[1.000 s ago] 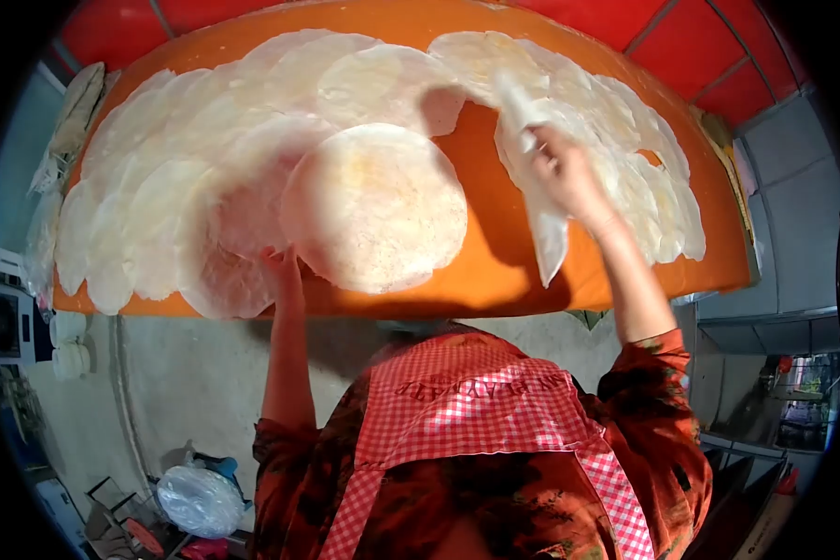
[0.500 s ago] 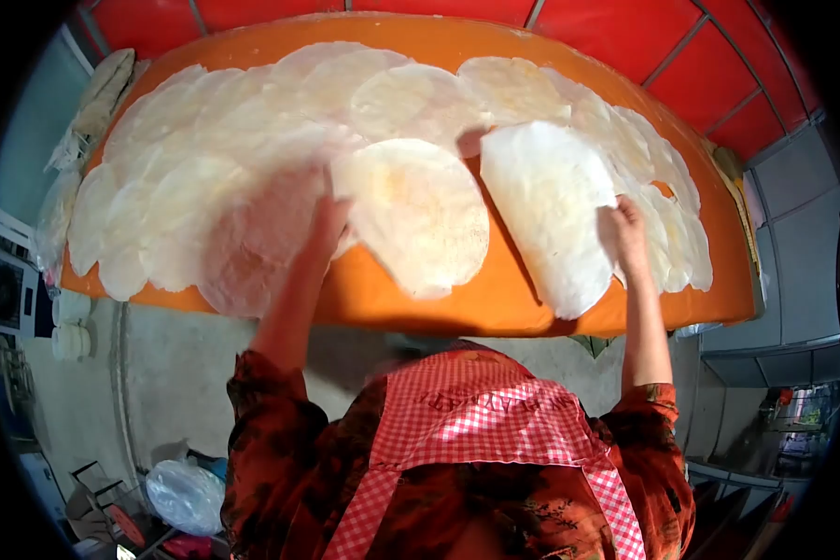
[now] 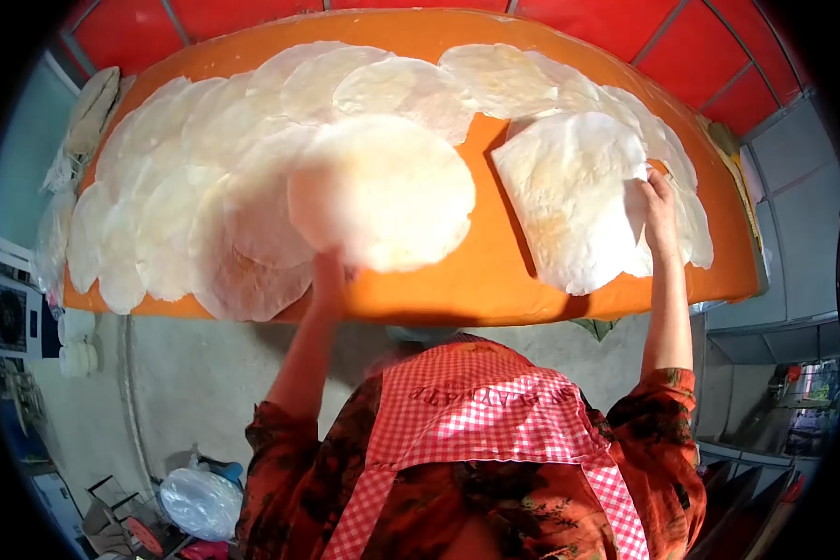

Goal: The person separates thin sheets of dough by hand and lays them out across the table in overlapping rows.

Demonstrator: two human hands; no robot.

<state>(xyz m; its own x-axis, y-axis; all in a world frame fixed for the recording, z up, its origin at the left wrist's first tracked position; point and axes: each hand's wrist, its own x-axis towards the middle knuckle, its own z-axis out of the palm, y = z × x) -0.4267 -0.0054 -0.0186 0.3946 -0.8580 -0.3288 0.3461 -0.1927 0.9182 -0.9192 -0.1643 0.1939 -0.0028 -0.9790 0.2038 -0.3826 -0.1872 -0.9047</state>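
Note:
Thin round flatbreads (image 3: pixel 173 187) overlap across an orange cloth-covered table (image 3: pixel 420 297). My left hand (image 3: pixel 331 269), somewhat blurred, is closed on the near-left edge of one round flatbread (image 3: pixel 401 196), which is raised and smeared by motion on its left side. My right hand (image 3: pixel 661 196) pinches the right edge of another flatbread (image 3: pixel 574 201), tilted up with a straight left side. That one casts a dark shadow on the cloth to its left. Whether it is a single sheet or several layers I cannot tell.
Red panels (image 3: pixel 593 28) run behind the table's far edge. Cloth and plastic bags (image 3: pixel 89 121) sit at the left end. A clear plastic bag (image 3: pixel 201 502) and a small cart stand on the floor at lower left. Grey cabinets (image 3: pixel 798 205) are at right.
My left hand has moved nearer to me, and the round flatbread with it has lifted and shifted up and left. My right hand has carried its flatbread slightly right.

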